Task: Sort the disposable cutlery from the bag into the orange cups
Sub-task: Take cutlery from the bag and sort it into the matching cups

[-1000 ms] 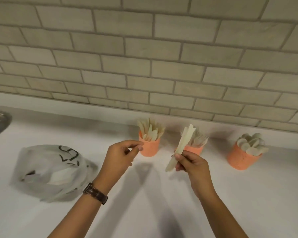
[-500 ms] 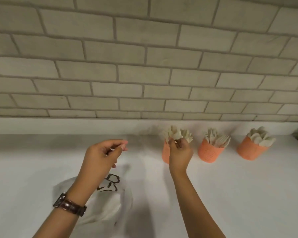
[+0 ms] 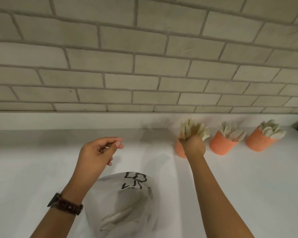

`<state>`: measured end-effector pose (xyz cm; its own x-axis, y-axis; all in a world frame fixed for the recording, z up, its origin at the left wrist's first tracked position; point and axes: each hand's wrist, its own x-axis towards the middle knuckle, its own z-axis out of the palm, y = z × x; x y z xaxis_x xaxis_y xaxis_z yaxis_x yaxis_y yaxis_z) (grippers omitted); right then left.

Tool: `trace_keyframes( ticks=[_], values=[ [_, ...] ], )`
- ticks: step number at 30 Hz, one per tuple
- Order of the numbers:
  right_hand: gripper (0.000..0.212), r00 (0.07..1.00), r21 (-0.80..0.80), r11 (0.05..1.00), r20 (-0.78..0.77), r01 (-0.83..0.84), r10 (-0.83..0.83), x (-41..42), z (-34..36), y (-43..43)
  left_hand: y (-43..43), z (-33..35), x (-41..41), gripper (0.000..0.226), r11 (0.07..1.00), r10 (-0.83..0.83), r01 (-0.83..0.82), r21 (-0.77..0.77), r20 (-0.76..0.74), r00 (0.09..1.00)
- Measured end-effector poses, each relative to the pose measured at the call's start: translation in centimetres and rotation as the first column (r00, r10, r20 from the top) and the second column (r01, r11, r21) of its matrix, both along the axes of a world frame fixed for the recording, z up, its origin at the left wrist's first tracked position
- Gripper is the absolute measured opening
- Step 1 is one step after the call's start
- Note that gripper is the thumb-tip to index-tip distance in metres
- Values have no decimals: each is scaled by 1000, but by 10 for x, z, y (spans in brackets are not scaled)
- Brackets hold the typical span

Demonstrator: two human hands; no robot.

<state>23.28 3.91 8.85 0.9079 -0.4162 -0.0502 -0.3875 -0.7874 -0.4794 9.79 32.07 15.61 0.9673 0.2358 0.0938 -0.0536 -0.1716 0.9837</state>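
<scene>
Smooth white matte surface (image 3: 248, 186) below a backsplash of pale grey rectangular tiles (image 3: 127, 66) laid in offset rows with recessed grout. Three orange cups in a row at 1 to 2 o'clock, finely dimpled on the outside: left cup (image 3: 180, 150) packed with flat, pale wooden knives (image 3: 194, 128); middle cup (image 3: 222, 146) with pronged forks (image 3: 232, 132); right cup (image 3: 258, 142) with rounded spoon bowls (image 3: 270, 129). Right hand (image 3: 194, 145) at 1 o'clock, reached out in front of the left cup, fingers bunched at the base of the knife blades; grip on a single piece hidden behind the knuckles, cannot tell. Left hand (image 3: 96, 155) at 10 o'clock, raised above the surface, empty, thumb and forefinger loosely curled and apart. Dark brown textured strap of a watch (image 3: 65, 204) on the left wrist. Translucent, crumpled white plastic bag (image 3: 124, 203) with black printed marks at 6 o'clock, lying flat between the forearms, long pale cutlery shapes dimly visible through the film.
</scene>
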Motion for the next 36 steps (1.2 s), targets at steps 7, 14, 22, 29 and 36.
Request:
trace_keyframes(
  ticks=[7, 14, 22, 29, 36],
  values=[
    [27, 989, -120, 986, 69, -119, 128, -35, 25, 11, 31, -3, -37, 16, 993, 76, -73, 96, -30, 997],
    [21, 897, 2, 954, 341, -300, 282, -140, 47, 41, 31, -46, -105, 19, 868, 101, -74, 492, -28, 995],
    [14, 877, 234, 871, 334, -431, 345, -212, 11, 52, -8, -65, -136, 72, 784, 51, 136, 605, -282, 958],
    [24, 751, 252, 709, 290, -658, 594, -253, -9, 58, -18, -75, -164, 82, 739, -62, 212, 639, -249, 967],
    [64, 466, 75, 487, -198, -870, 863, -230, -35, 100, -20, -78, -168, 83, 762, -94, 187, 620, -180, 979]
  ],
)
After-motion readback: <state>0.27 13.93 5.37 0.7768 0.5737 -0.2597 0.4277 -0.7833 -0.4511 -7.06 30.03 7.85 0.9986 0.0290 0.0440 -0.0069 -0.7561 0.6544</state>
